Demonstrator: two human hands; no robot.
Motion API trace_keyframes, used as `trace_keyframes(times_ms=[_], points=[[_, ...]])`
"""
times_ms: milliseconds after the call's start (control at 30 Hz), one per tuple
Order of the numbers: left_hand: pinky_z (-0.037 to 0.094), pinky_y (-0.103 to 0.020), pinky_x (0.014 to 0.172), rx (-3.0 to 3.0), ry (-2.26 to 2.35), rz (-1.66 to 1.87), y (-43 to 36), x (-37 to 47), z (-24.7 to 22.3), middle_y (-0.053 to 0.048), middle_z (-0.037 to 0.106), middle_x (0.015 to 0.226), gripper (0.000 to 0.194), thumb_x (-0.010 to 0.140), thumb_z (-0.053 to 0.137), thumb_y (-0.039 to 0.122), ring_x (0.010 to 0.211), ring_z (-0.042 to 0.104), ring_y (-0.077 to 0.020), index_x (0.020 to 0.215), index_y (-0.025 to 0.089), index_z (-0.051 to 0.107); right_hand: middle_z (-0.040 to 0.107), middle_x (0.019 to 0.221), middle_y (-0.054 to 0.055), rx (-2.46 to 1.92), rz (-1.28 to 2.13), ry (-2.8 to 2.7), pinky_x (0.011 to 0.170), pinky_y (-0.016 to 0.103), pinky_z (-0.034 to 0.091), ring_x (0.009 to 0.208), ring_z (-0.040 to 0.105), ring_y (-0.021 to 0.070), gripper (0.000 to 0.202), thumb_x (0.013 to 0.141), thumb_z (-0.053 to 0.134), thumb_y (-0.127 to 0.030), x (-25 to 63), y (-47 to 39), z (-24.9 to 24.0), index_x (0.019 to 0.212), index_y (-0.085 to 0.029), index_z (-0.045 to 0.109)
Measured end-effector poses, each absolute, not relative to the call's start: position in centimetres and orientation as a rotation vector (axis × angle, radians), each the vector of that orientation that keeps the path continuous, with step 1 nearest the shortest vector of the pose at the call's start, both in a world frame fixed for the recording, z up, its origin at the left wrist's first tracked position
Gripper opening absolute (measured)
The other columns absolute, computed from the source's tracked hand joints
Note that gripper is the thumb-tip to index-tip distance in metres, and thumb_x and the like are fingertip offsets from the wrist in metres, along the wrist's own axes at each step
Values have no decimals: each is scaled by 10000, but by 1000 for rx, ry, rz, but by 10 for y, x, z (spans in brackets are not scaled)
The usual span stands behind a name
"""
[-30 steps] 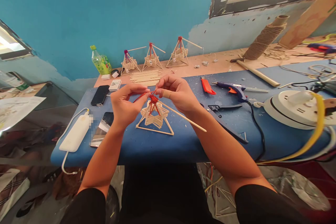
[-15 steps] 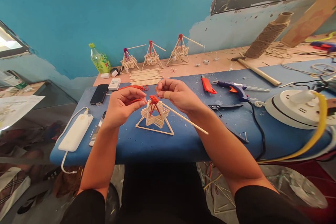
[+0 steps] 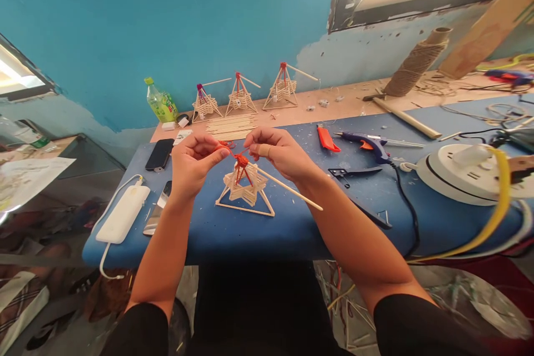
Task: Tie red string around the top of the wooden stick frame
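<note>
A small frame of pale sticks (image 3: 246,192) stands on the blue tabletop in front of me, with a star-shaped stack inside its pyramid. Red string (image 3: 242,161) is wound round its peak, and one long stick slants out to the lower right. Just left of the peak, my left hand (image 3: 196,158) pinches red string between thumb and fingers. On the other side my right hand (image 3: 277,150) is closed on a thin red strand that runs to the peak. The strand between the hands looks stretched above the winding.
Three similar stick frames (image 3: 237,97) stand behind loose sticks (image 3: 231,125). Left lie a phone (image 3: 160,154) and a white power bank (image 3: 123,214). Right are a red tool (image 3: 327,139), a glue gun (image 3: 367,142), black scissors or a knife (image 3: 354,172) and a power strip (image 3: 454,172).
My left hand has shifted slightly left and down. The red strand now shows taut between the hands, over the peak. The camera view has tilted a little.
</note>
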State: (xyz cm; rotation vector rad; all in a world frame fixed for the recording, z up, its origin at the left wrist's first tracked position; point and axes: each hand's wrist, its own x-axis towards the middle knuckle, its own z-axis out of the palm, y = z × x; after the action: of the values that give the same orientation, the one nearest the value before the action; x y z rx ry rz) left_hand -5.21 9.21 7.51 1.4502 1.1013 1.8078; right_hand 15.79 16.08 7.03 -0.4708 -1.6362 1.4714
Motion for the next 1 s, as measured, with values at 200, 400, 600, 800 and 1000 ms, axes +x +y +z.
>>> trace_keyframes(times_ms=[200, 400, 600, 800, 1000], points=[[665, -226, 687, 1476, 1041, 1815, 95, -37, 76, 0, 797, 776, 295, 670, 966, 209, 729, 802, -145, 842, 200, 727, 714, 775, -2, -367, 1584, -1567, 754, 302, 523, 727, 620, 121, 68, 757, 754, -221, 157, 160, 68, 804, -183, 784], [648, -234, 673, 1484, 1048, 1779, 98, -29, 83, -5, 793, 798, 318, 678, 948, 237, 747, 795, -149, 901, 197, 726, 802, 839, 26, -280, 1597, -1567, 813, 333, 616, 782, 717, 150, 208, 762, 979, -349, 157, 164, 64, 862, -208, 864], [604, -228, 633, 1431, 1113, 1734, 100, -24, 92, -5, 775, 758, 326, 641, 934, 264, 704, 751, -132, 883, 196, 726, 805, 964, 38, -210, 1496, -1603, 900, 332, 622, 929, 739, 167, 204, 771, 1011, -398, 159, 163, 67, 837, -247, 889], [569, -223, 627, 1477, 1197, 1747, 103, -16, 98, -15, 787, 800, 290, 651, 906, 275, 731, 740, -129, 871, 198, 734, 829, 994, 40, -162, 1548, -1579, 889, 337, 631, 935, 743, 171, 156, 786, 994, -383, 152, 159, 66, 839, -269, 903], [495, -216, 547, 1537, 1194, 1756, 107, -18, 100, -20, 781, 811, 262, 757, 888, 367, 623, 641, -92, 901, 204, 742, 837, 889, 26, -259, 1559, -1420, 895, 349, 624, 867, 752, 165, 161, 727, 1010, -348, 143, 157, 60, 828, -277, 907]])
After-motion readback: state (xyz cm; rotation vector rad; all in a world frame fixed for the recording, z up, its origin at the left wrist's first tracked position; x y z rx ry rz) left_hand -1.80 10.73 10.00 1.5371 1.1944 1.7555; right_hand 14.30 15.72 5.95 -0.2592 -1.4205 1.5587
